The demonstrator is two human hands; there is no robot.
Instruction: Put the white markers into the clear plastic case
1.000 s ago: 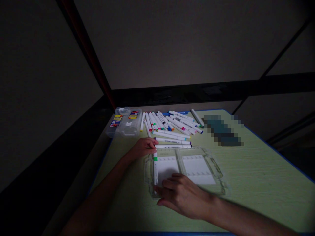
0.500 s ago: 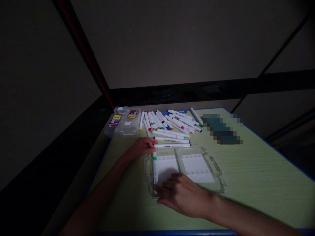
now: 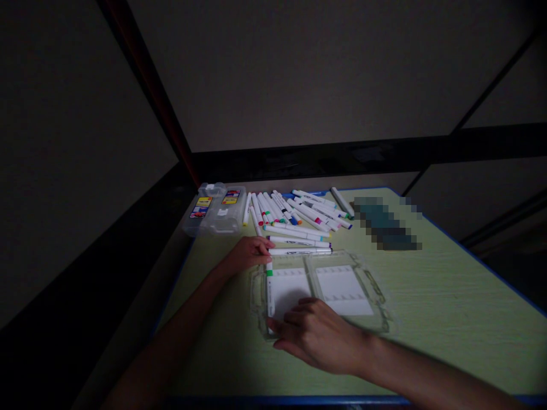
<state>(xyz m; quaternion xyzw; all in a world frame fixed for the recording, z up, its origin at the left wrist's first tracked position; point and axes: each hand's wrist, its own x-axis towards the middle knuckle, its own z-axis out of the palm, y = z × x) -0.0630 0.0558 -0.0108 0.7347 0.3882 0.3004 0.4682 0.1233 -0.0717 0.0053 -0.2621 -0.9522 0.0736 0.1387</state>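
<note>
A white marker with a green band lies lengthwise along the left side of an opened clear plastic case. My left hand has its fingers closed at the marker's far end, by the case's far left corner. At the near end, the curled fingers of my right hand press on the marker, thumb tucked below. White sheets with printed marks show in both halves of the case. Just beyond it, a white marker with a black tip lies crosswise, close to my left fingertips.
Several loose white markers with coloured caps spread across the back of the light green table. Clear plastic boxes with labels stand at the back left. A pixelated dark teal object lies at the back right. Walls stand behind.
Both hands stay at the two ends of the green-banded marker, almost unmoved. The view has shifted very slightly.
</note>
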